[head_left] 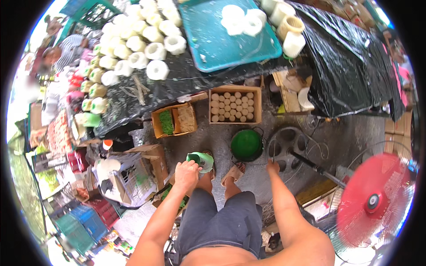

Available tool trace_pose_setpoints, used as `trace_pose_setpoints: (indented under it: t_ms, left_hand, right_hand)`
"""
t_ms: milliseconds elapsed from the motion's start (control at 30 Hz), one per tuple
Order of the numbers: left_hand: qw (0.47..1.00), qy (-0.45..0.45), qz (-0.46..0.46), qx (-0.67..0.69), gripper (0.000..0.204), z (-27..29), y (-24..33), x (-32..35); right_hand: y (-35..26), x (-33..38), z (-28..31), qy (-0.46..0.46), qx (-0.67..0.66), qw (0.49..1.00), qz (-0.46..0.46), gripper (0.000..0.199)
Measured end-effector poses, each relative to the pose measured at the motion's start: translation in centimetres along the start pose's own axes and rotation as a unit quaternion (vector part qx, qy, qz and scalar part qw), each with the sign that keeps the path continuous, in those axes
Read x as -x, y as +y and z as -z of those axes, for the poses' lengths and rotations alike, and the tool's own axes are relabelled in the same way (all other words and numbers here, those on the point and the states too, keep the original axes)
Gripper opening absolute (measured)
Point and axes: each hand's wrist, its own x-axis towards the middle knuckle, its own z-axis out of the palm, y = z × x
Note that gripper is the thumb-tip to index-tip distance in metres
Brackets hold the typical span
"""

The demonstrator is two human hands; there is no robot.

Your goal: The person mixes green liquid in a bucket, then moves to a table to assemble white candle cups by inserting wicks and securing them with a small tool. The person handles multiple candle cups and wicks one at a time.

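My left hand (186,174) grips a green sleeve-wrapped roll (200,160) just above my knees. My right hand (272,166) reaches down to a thin metal rod beside the green bucket (246,144) on the floor; its fingers are closed around the rod's top. In front of my sandalled feet (233,174) stands a cardboard box of round rolls (234,105) and a smaller box holding green and tan pieces (175,119).
A table under black plastic sheet (346,66) carries many white rolls (133,44) and a teal tray (222,40). A red fan (375,199) stands at my right, its round base (288,142) by the bucket. Crates and cartons (128,177) crowd my left.
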Motion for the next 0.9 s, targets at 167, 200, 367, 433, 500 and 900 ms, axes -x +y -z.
trace_pose_setpoints:
  t_ms: [167,200,367,433,500,900]
  left_hand:
    - [0.993,0.107,-0.037,-0.024,0.022,12.5,-3.6,3.4]
    - [0.993,0.1,-0.039,-0.039,0.023,14.7,-4.9,3.9]
    - [0.987,0.145,-0.02,-0.06,0.022,23.1,-12.3,5.0]
    - [0.983,0.167,-0.016,-0.071,0.022,25.3,-16.0,4.7]
    - [0.98,0.182,-0.004,-0.078,0.022,27.2,-19.6,5.0]
    - [0.985,0.169,-0.021,-0.01,0.024,29.2,-30.5,2.5]
  right_hand:
    - [-0.4,10.6,7.7,-0.17,-0.195,0.966,-0.01,0.055]
    - [0.0,12.0,9.1,-0.172,-0.161,0.972,0.018,0.054]
    - [-0.5,18.8,15.2,-0.097,-0.07,0.991,0.062,0.051]
    - [-2.6,20.6,16.2,-0.054,-0.081,0.993,0.073,0.049]
    - [-4.9,22.9,17.2,-0.021,-0.104,0.991,0.08,0.048]
    - [-24.9,35.7,14.6,0.152,-0.166,0.939,0.258,0.034]
